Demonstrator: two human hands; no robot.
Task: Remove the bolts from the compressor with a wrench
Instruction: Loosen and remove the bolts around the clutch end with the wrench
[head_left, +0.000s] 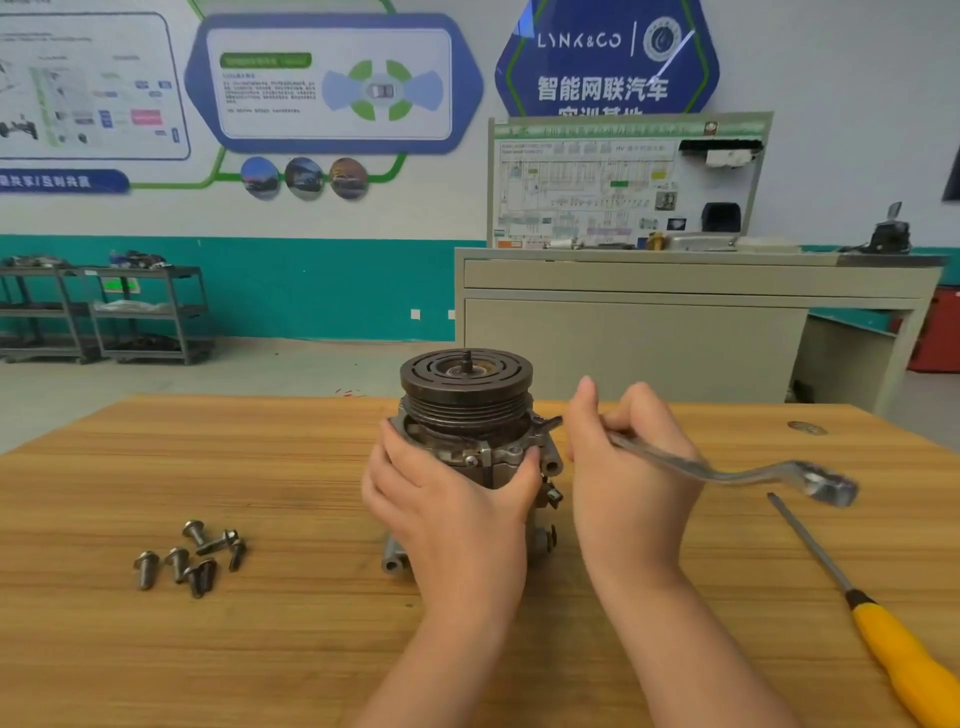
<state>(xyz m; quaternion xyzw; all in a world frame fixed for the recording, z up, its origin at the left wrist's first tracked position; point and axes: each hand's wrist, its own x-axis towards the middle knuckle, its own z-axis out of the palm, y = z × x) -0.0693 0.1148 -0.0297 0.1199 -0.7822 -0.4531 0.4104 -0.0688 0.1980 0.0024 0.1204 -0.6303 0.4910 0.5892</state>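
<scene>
The left hand clasps the grey metal compressor with its dark ribbed pulley; the right hand grips the bent steel wrench beside it, loose bolts left of both hands.

One compressor stands on one wooden table. Loose bolts lie in a cluster; about seven, though overlaps make the count uncertain. There is one wrench, one yellow-handled screwdriver, and two hands: left hand, right hand.
</scene>
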